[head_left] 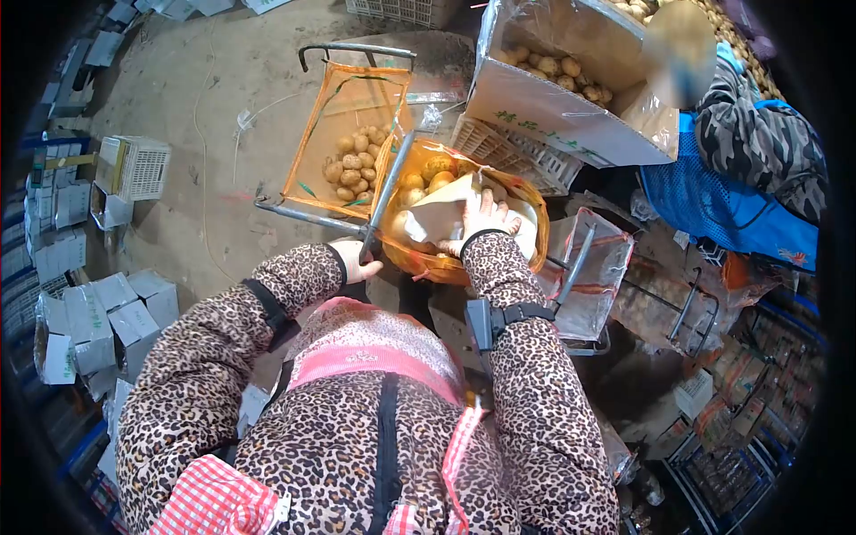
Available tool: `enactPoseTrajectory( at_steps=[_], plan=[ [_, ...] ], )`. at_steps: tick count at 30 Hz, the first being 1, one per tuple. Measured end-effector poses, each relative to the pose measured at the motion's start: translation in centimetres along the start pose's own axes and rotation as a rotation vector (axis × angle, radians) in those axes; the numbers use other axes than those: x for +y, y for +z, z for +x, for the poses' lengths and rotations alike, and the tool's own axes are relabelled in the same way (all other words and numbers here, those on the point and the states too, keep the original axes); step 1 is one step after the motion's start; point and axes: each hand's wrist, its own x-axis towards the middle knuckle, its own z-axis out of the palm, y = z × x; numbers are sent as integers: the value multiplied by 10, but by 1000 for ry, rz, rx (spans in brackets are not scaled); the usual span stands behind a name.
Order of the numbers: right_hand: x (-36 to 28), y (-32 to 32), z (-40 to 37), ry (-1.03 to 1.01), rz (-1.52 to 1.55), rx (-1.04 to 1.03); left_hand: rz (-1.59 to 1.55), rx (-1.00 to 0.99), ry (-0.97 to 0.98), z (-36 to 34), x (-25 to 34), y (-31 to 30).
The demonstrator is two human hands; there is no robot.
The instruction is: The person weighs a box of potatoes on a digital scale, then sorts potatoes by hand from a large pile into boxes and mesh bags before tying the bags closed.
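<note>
My right hand (486, 218) lies with spread fingers on a whitish sheet or liner (437, 212) inside an orange mesh bag (419, 266). Round potatoes (439, 169) show in the bag beyond the sheet. Against the metal frame (389, 192) beside the bag rests my left hand (358, 260), its thumb apart from the other fingers, which are partly hidden. Just ahead and to the left, a second orange mesh bag (343, 98) hangs open on the frame with potatoes (358, 163) in it.
A large cardboard box (571, 120) of potatoes stands at the upper right, above a plastic crate (513, 147). A person in a camouflage sleeve (758, 134) is beside it. Cartons (111, 312) and a white crate (143, 168) are at the left. Another framed bag (588, 276) stands right.
</note>
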Motion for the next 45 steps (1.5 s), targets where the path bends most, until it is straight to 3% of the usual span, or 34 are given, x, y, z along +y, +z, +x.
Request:
enactPoseTrajectory(
  at_steps=[3,6,8,10,12,14,17,18,20,22,23,24,27,30,32,36,39,42,44,45],
  plan=[
    [-3,-5,-7,15,-22,-12,333,1,-62,-7,14,-10],
    [4,2,-12,11,-60,19,597,-152,-257,-47,39,-56],
    [7,-1,-13,17,-72,-4,691,-218,-199,-67,54,-72],
    [16,7,-9,-12,-59,25,690,-125,-160,-81,95,-81],
    [19,16,-5,-9,-28,40,615,131,233,-63,114,-96],
    [20,14,-3,-6,-20,5,366,519,628,-12,128,-118],
    [21,19,8,2,-26,-33,368,615,560,94,144,-149],
    [21,20,12,9,-28,-63,418,536,518,135,135,-149],
    [23,20,13,12,17,-73,667,367,229,167,154,-139],
    [28,13,11,-10,61,-81,621,160,167,188,151,-133],
    [32,6,-1,-48,106,-27,463,35,-78,205,150,-133],
    [35,10,1,-65,139,23,431,87,-66,237,122,-125],
    [40,13,0,-146,173,152,503,169,148,211,132,-127],
    [27,10,4,-171,240,213,444,155,180,210,132,-136],
    [23,-1,9,-168,142,-23,313,176,218,194,141,-137],
    [16,13,22,-137,116,-23,567,176,438,150,143,-120],
    [19,12,22,-121,127,-35,528,53,453,122,151,-114],
    [16,5,18,-115,131,-23,238,429,631,146,153,-141],
    [11,5,19,-109,102,-40,211,439,499,164,165,-150],
    [9,9,24,-118,80,-34,183,287,391,180,168,-149]
  ],
)
